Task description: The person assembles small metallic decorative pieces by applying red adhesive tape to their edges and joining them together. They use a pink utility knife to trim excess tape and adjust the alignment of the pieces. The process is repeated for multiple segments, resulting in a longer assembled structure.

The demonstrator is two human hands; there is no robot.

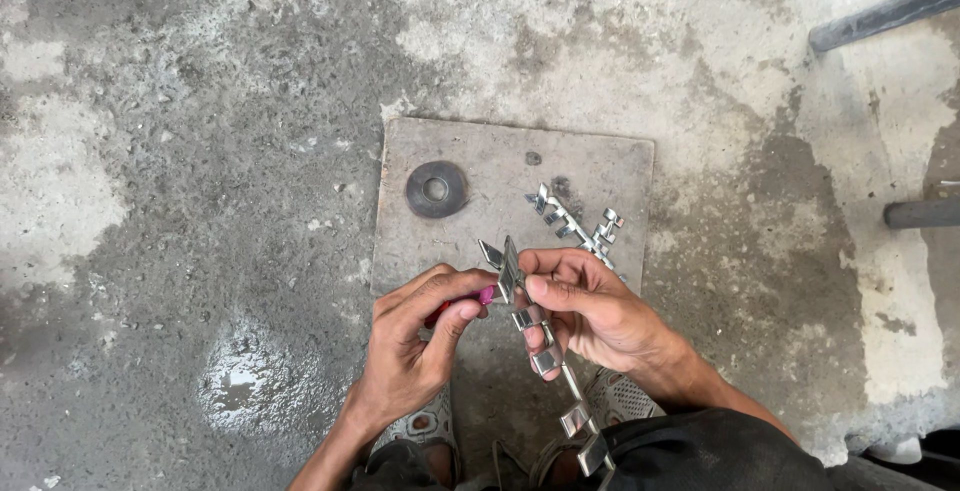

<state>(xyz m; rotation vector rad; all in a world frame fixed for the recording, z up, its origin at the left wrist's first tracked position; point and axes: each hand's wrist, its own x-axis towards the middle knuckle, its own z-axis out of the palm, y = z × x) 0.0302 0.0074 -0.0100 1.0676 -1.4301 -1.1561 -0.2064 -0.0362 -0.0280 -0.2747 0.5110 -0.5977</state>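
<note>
My right hand [590, 311] clamps the shiny metal strip [545, 346] steady over the steel plate [600, 166]; my left hand [415, 336] pinches a pink-handled tool [462, 303] against its tab.

Two hands [410, 336], two shiny metal strips [545, 336], one dark round washer [436, 189], one flat stone slab [600, 166], two dark bars [885, 13].

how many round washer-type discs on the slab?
1. The dark disc lies flat on the slab, upper left part, apart from both hands. The hands and metal strip could hide others.
</note>
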